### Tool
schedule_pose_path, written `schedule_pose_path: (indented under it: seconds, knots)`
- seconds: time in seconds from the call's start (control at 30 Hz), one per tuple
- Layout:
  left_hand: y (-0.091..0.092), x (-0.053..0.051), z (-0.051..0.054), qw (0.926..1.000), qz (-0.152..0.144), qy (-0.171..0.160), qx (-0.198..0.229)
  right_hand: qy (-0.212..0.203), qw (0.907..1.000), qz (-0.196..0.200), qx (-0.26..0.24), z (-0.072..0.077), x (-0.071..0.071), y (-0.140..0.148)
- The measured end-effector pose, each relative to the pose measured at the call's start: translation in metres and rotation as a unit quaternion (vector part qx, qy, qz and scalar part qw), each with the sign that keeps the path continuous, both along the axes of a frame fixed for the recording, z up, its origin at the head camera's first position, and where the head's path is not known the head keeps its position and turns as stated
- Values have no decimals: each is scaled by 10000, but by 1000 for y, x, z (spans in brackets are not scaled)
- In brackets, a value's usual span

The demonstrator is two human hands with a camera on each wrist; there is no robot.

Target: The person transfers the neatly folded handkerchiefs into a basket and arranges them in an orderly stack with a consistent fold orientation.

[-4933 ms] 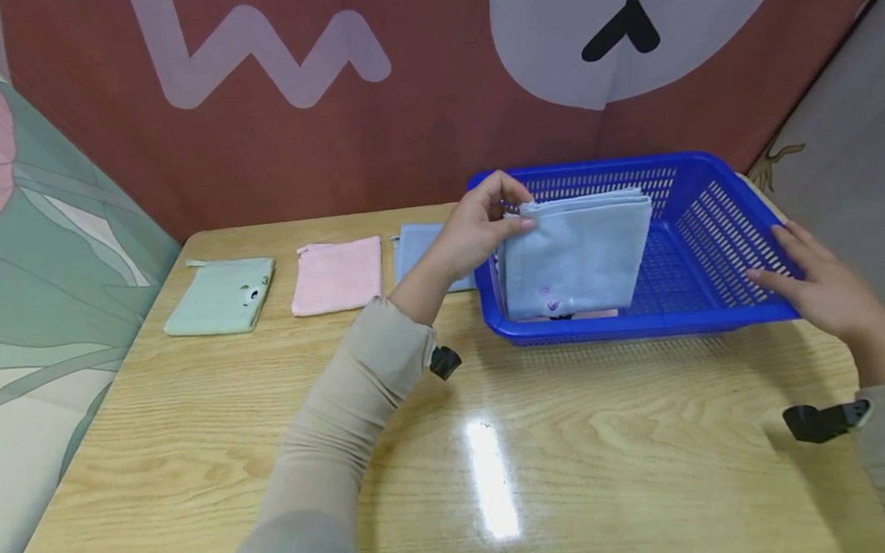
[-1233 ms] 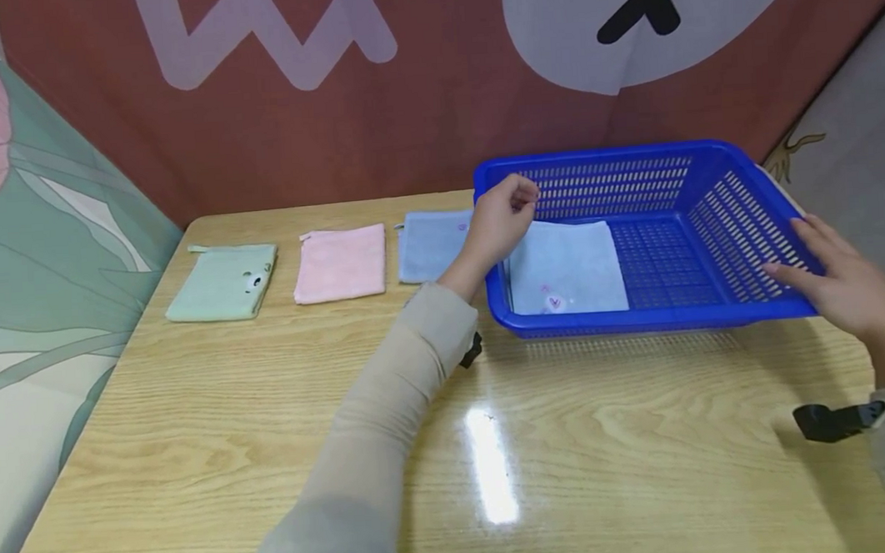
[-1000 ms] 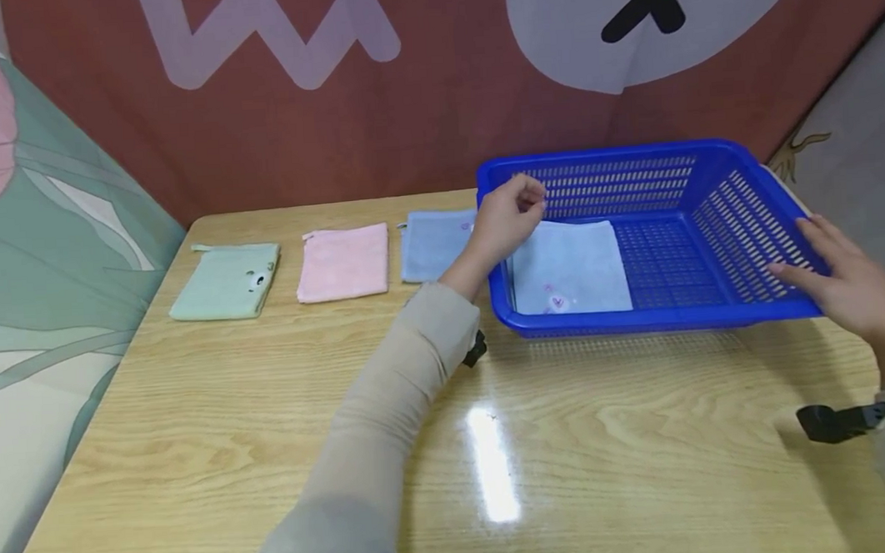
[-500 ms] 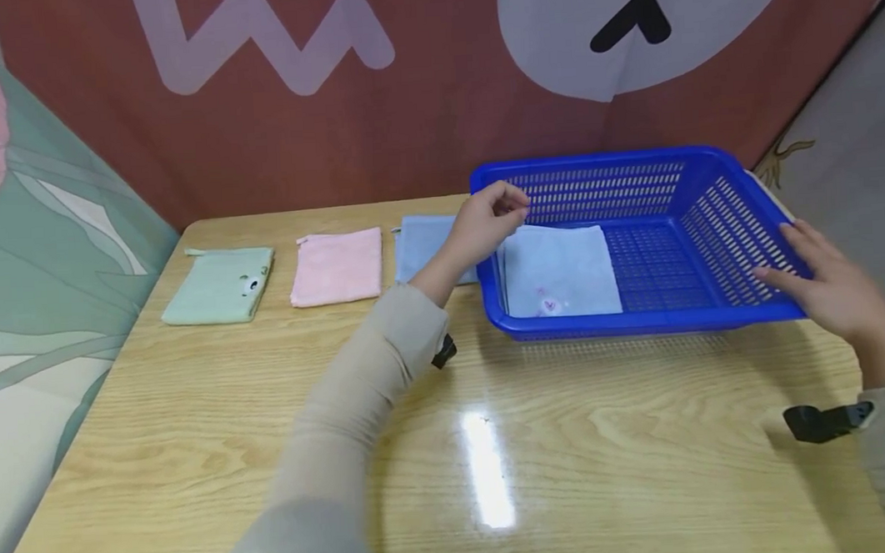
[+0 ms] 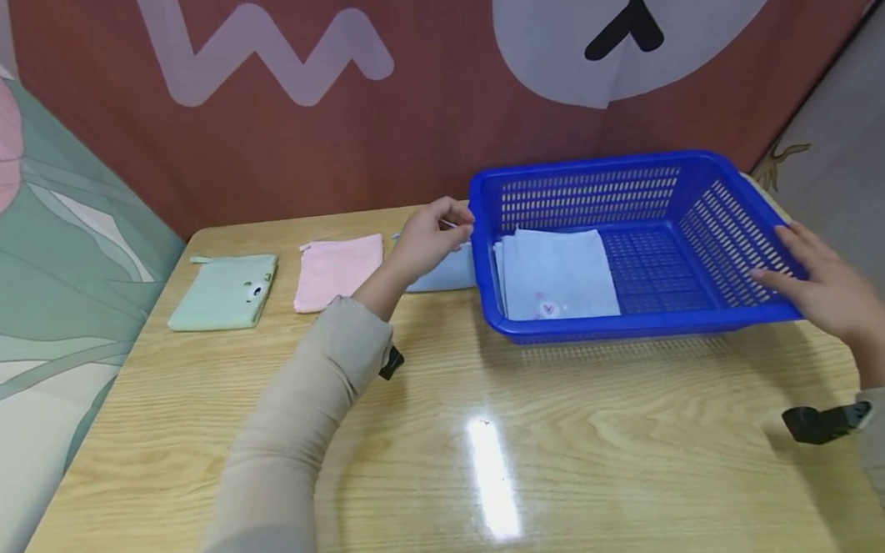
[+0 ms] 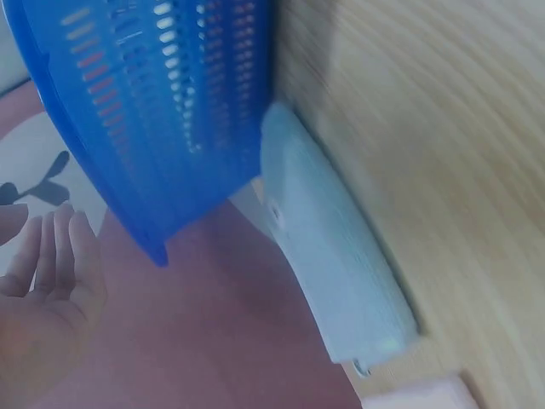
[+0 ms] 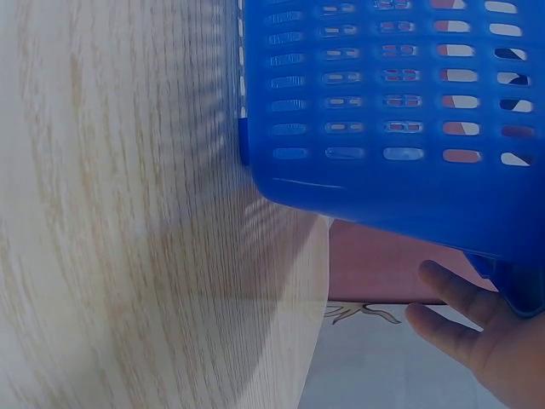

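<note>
My left hand (image 5: pixel 431 237) hovers over the blue cloth (image 5: pixel 450 272) lying left of the basket, fingers loosely bent and holding nothing. In the left wrist view the same hand (image 6: pixel 51 290) is apart from the folded cloth (image 6: pixel 332 247). My right hand (image 5: pixel 826 286) rests on the right rim of the blue basket (image 5: pixel 640 324), thumb inside and fingers outside; the right wrist view shows this hand (image 7: pixel 502 341) at the rim. Light blue folded cloths (image 5: pixel 562 270) with a small heart mark lie in the basket's left part.
A pink folded cloth (image 5: pixel 340 272) and a green one with a bear face (image 5: pixel 221 295) lie in a row at the left on the wooden table (image 5: pixel 609 451). A reddish curtain (image 5: pixel 435 126) hangs behind the table's back edge.
My left hand let go of the light blue cloth, which now lies flat in the basket, and moved left out over the basket's left rim. My right hand stays on the right rim.
</note>
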State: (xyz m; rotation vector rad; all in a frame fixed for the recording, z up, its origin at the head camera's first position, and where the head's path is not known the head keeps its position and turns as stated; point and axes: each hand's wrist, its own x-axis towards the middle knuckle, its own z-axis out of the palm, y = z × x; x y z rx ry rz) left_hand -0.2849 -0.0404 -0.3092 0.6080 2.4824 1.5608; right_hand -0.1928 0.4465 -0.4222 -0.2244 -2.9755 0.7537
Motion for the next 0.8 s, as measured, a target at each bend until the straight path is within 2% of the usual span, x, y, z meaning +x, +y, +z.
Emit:
schedule_pose_path:
  seconds: [0.27,0.37,0.47,0.8]
  knots:
    - [-21,1,-5,9998,38,-126,-145,-168,9996,139,-158,59,29,-66]
    - [-29,2,-7,9995,43,-178,-255,-207,9995,181,-144,72,35,-80]
    - [-37,2,-9,9991,72,-186,-365,-168,9996,189,-153,76,36,-83]
    - [-68,0,-16,9978,340,-248,-510,-109,9997,160,-170,75,37,-82]
